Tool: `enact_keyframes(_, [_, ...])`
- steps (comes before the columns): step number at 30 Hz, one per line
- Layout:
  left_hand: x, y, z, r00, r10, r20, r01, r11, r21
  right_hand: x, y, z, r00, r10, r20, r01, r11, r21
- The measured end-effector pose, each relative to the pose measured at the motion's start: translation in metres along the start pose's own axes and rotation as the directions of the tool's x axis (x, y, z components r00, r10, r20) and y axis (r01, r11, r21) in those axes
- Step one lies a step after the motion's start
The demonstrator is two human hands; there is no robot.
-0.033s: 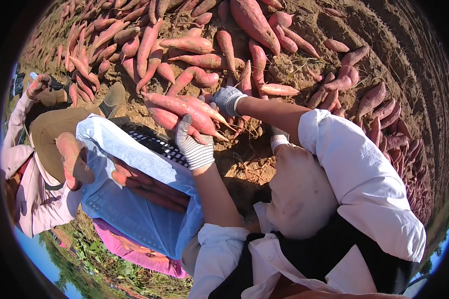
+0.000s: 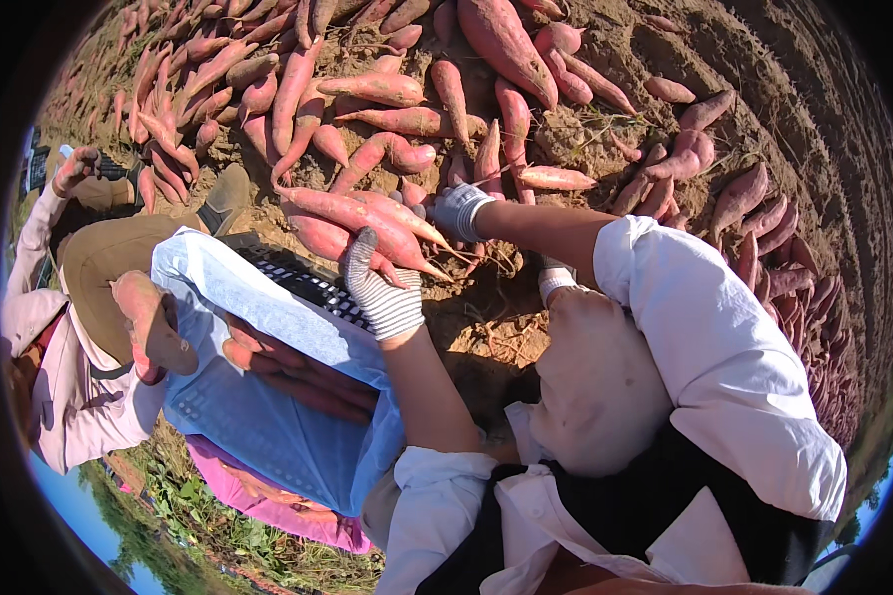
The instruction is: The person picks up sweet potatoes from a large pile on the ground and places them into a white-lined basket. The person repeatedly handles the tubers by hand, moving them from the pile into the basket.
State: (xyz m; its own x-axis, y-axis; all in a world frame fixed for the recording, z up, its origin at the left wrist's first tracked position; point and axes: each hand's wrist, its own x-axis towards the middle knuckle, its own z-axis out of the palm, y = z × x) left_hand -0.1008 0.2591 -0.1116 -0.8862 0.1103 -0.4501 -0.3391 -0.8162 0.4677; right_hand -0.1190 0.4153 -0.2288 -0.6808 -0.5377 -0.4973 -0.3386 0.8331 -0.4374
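My left hand (image 2: 379,288), in a striped grey-and-white glove with dark fingertips, is closed round a bunch of long red-skinned sweet potatoes (image 2: 367,220), held above the soil. Just to their right is my right hand (image 2: 459,211), in a matching glove. Its fingers curl down by the tips of the bunch and by other sweet potatoes on the ground; what they grip, if anything, is hidden. Left of my left forearm stands a dark crate (image 2: 303,286) lined with a pale blue sheet (image 2: 258,436), and sweet potatoes (image 2: 303,372) lie inside it.
Many loose sweet potatoes (image 2: 293,94) cover the soil ahead, with another heap (image 2: 764,223) at the right. A co-worker's gloved hand (image 2: 149,327) is beside the crate's left side. A pink sack (image 2: 268,501) sits behind the crate. Furrowed soil (image 2: 794,89) stretches to the far right.
My right hand has shifted slightly right and down. My left hand and its bunch have moved a little to the left.
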Motion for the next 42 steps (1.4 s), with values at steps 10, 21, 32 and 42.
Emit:
enact_keyframes(10, [-0.013, 0.063, 0.022, 0.992, -0.068, -0.103, 0.085, 0.982, 0.171, -0.046, 0.000, 0.043, 0.987, -0.157, 0.032, 0.151, 0.847, -0.510])
enact_keyframes(21, [-0.217, 0.271, 0.036, 0.893, 0.235, 0.385, -0.451, 0.445, 0.774, -0.080, 0.032, 0.042, 0.945, 0.127, -0.301, -0.156, 0.985, -0.074])
enact_keyframes(32, [-0.598, 0.283, -0.239, 0.373, 0.574, -0.729, -0.035, 0.794, 0.607, -0.056, -0.008, 0.041, 0.944, 0.330, -0.026, -0.297, 0.807, -0.510])
enact_keyframes(42, [-0.435, 0.298, -0.355, 0.493, 0.471, -0.731, 0.160, 0.777, 0.609, -0.088, 0.055, 0.023, 0.774, 0.604, -0.192, -0.165, 0.485, 0.859])
